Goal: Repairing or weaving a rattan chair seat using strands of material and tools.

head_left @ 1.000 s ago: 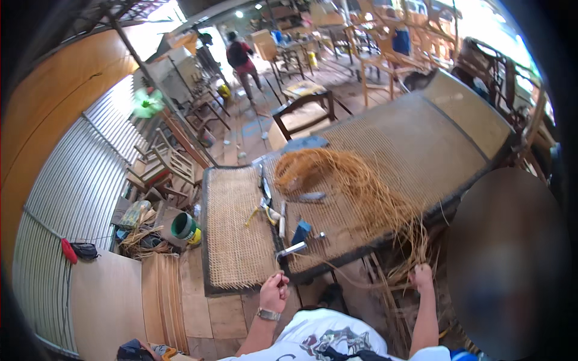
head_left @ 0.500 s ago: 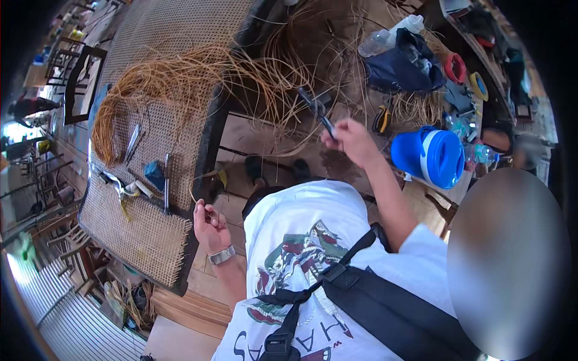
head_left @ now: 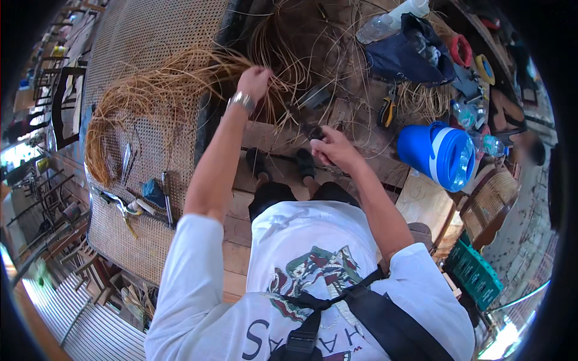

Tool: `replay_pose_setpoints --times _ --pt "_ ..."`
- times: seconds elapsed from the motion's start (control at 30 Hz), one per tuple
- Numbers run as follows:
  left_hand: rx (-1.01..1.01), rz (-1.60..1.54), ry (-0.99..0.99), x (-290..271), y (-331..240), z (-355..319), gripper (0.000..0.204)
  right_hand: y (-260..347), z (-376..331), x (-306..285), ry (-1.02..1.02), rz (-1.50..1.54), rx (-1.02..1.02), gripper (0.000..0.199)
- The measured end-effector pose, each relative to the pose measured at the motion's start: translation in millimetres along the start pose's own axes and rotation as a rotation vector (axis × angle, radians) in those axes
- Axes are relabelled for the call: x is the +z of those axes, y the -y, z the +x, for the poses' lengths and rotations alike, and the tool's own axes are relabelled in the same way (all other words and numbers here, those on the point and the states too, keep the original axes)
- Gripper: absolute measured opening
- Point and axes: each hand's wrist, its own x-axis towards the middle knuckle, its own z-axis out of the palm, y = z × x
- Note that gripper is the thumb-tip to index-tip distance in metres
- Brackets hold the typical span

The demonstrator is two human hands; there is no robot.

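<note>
The left hand (head_left: 254, 81) is raised over the edge of the woven cane panel (head_left: 150, 72), and its fingers are closed on a bunch of loose rattan strands (head_left: 156, 90). The bundle is spread in a curved sweep across the panel, from the hand out toward the left and down in a loop. A metal watch (head_left: 242, 100) is worn on the left wrist.

The right hand (head_left: 334, 149) is held lower, above the wooden floor planks (head_left: 241, 240) and just over the person's dark shoes (head_left: 280, 163). Its fingers are drawn together around a small dark object; what that object is cannot be told.

More thin strands are tangled on the ground beyond both hands. On the lower part of the cane panel, a few hand tools (head_left: 141, 201) are laid side by side, well apart from the left hand. To the right, a blue jug with a white band (head_left: 438, 155) is lying on its side, near a dark blue bag (head_left: 406, 54) and a pair of pliers (head_left: 386, 111). A green crate (head_left: 475, 274) is seen at the right edge.
</note>
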Motion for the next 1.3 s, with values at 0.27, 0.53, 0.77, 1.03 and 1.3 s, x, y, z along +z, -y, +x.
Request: replay_pose_setpoints --times 0.27,0.53,0.77,1.03,1.3 --pt "0.199 -0.223 0.530 -30 -102 31 0.026 50 112 -34 -0.191 -0.065 -0.171 0.013" --pt "0.099 -0.088 0.286 -102 -52 -55 0.022 103 125 -77 -0.436 -0.014 -0.166 0.018" --pt "0.166 0.477 0.118 -32 84 -92 0.024 115 53 -69 -0.374 -0.694 -0.171 0.028" --pt "0.239 0.292 -0.185 3 73 -18 0.026 42 -66 -26 -0.361 -0.192 -0.134 0.033" --pt "0.121 0.409 -0.167 6 62 -6 0.038 -38 -114 -41 -0.743 -0.216 -0.123 0.022"
